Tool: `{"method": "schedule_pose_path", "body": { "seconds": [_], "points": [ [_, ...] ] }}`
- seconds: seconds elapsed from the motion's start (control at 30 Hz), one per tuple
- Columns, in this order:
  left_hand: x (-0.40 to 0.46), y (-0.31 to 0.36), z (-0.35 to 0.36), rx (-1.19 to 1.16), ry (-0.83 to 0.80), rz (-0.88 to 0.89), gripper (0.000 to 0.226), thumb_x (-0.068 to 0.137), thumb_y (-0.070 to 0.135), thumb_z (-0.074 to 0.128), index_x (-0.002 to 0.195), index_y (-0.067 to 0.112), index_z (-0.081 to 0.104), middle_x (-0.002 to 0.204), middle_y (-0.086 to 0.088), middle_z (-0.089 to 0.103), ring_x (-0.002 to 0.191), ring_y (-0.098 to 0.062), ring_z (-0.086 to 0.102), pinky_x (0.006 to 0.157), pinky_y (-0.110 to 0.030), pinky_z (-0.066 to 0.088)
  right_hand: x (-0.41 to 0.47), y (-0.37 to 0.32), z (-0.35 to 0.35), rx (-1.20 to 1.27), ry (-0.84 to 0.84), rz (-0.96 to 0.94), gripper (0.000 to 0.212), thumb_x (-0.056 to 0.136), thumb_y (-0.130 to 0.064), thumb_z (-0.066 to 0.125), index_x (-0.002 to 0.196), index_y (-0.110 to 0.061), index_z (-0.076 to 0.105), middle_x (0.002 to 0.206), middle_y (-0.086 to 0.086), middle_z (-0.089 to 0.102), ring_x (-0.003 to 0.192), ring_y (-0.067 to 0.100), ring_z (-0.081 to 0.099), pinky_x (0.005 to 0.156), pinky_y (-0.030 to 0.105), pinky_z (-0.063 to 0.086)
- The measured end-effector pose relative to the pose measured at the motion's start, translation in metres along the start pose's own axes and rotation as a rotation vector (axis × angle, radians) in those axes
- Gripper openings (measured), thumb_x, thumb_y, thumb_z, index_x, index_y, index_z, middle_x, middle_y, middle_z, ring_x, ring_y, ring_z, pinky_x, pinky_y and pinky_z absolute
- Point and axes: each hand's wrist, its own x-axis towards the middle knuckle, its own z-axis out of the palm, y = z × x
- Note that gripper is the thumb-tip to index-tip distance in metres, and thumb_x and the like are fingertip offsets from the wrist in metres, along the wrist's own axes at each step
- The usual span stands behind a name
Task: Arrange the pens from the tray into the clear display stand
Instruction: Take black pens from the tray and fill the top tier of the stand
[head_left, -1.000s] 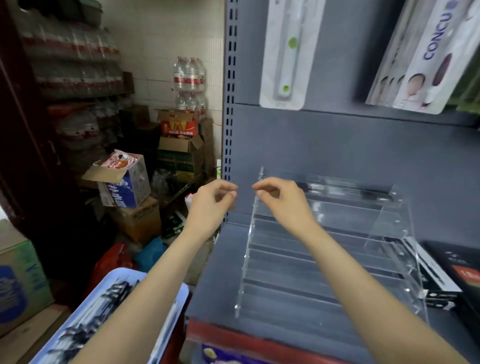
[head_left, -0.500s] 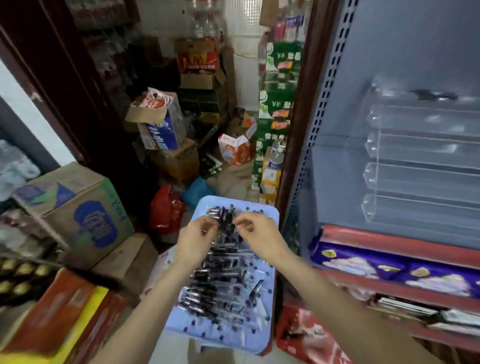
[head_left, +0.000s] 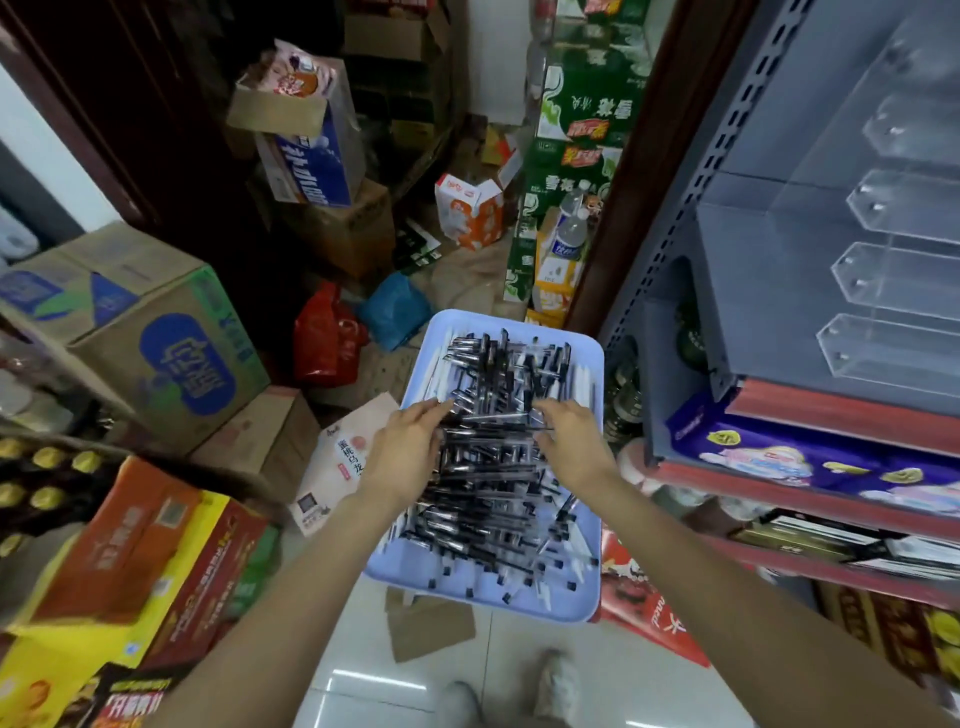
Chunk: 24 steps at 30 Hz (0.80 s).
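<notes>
A light blue tray (head_left: 524, 597) sits low in front of me, heaped with several black-capped clear pens (head_left: 493, 483). My left hand (head_left: 410, 447) reaches into the left side of the heap, its fingers fairly straight and touching the pens. My right hand (head_left: 571, 441) lies on the right side of the heap, fingertips and thumb among the pens. Neither hand plainly has a pen lifted. The clear display stand (head_left: 883, 270) is on the grey shelf at the upper right, and the tiers in view hold nothing.
The grey shelf unit (head_left: 737, 291) with a red front edge stands right of the tray. Cardboard boxes (head_left: 156, 353) crowd the left and back. A red bag (head_left: 327, 338) lies on the floor beyond the tray. My shoes (head_left: 556, 680) are on white tiles below.
My hands left the top of the display stand and dropped to the tray. My view swung down and left; the hands have since spread apart over the pen heap.
</notes>
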Motion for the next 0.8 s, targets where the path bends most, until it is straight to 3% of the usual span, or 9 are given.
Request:
{"method": "schedule_pose_path", "body": {
  "seconds": [0.07, 0.23, 0.4, 0.57, 0.8],
  "points": [
    [0.010, -0.001, 0.000, 0.074, 0.001, 0.007, 0.041, 0.098, 0.014, 0.038, 0.137, 0.024, 0.044, 0.135, -0.003, 0.050, 0.124, -0.027, 0.043, 0.099, -0.042, 0.039, 0.006, -0.001, -0.004, -0.006, -0.001, 0.016, 0.036, 0.092, -0.006, 0.050, 0.128, -0.012, 0.052, 0.109, 0.013, 0.060, 0.099, 0.029, 0.059, 0.082, 0.043, 0.052],
    [0.029, -0.002, 0.002, 0.080, -0.038, -0.020, 0.029, 0.095, 0.016, 0.049, 0.121, 0.023, 0.059, 0.114, -0.004, 0.056, 0.114, -0.027, 0.048, 0.093, -0.037, 0.039, 0.012, 0.000, -0.010, -0.023, -0.089, 0.024, 0.021, 0.093, -0.003, 0.047, 0.108, -0.008, 0.061, 0.112, 0.015, 0.061, 0.088, 0.029, 0.061, 0.075, 0.041, 0.053],
    [0.039, -0.009, -0.001, -0.090, -0.088, -0.083, 0.019, 0.089, 0.016, 0.062, 0.107, 0.015, 0.065, 0.092, 0.001, 0.052, 0.099, -0.023, 0.055, 0.090, -0.037, 0.044, 0.018, 0.002, -0.013, 0.016, -0.129, 0.019, 0.015, 0.092, -0.004, 0.052, 0.099, -0.007, 0.065, 0.110, 0.011, 0.062, 0.099, 0.025, 0.059, 0.086, 0.036, 0.051],
    [0.050, -0.013, -0.005, -0.098, -0.219, -0.100, 0.023, 0.083, 0.022, 0.069, 0.104, 0.015, 0.064, 0.104, -0.005, 0.057, 0.104, -0.023, 0.054, 0.093, -0.036, 0.044, 0.016, 0.006, -0.015, 0.100, -0.103, 0.008, 0.010, 0.091, -0.002, 0.054, 0.094, -0.005, 0.063, 0.085, 0.003, 0.061, 0.069, 0.004, 0.054, 0.072, 0.025, 0.045],
    [0.049, -0.014, -0.008, 0.031, -0.254, -0.100, 0.016, 0.083, 0.015, 0.068, 0.096, 0.020, 0.060, 0.101, -0.002, 0.063, 0.105, -0.023, 0.055, 0.093, -0.037, 0.044, 0.011, 0.009, -0.017, 0.097, -0.111, 0.001, 0.010, 0.092, -0.006, 0.054, 0.090, -0.014, 0.058, 0.086, 0.001, 0.060, 0.082, 0.016, 0.057, 0.075, 0.028, 0.049]
  ]
}}
